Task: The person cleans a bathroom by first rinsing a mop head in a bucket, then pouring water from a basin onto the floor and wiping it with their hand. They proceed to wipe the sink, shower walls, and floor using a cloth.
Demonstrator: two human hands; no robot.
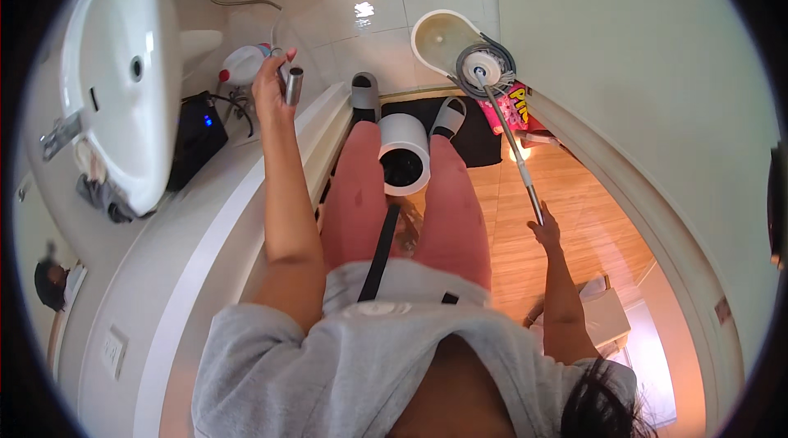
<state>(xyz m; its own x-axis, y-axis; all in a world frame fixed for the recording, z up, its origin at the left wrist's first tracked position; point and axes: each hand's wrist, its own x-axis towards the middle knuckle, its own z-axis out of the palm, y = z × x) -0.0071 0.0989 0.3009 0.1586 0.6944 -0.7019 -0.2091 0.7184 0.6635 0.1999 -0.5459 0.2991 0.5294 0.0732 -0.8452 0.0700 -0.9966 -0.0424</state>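
Observation:
My left hand (275, 85) is raised beside the sink, its fingers closed round a silver handheld sprayer (294, 87) whose round metal end points up. A thin hose (246, 2) runs from a wall valve toward that hand. Low on the right, my right hand (546, 229) grips the metal handle of a mop (523, 167). The handle slants up to a round white mop head with grey strands (481, 68), resting at the near end of an oval bucket (439, 37). Murky liquid seems to lie in the bucket.
A white sink (164, 110) juts out at left, above a black box with blue lights (197, 138). A white cylinder with a dark opening (405, 128) stands between my legs. My slippered feet flank it by a black mat (480, 146). A pink package (505, 114) lies near the mop.

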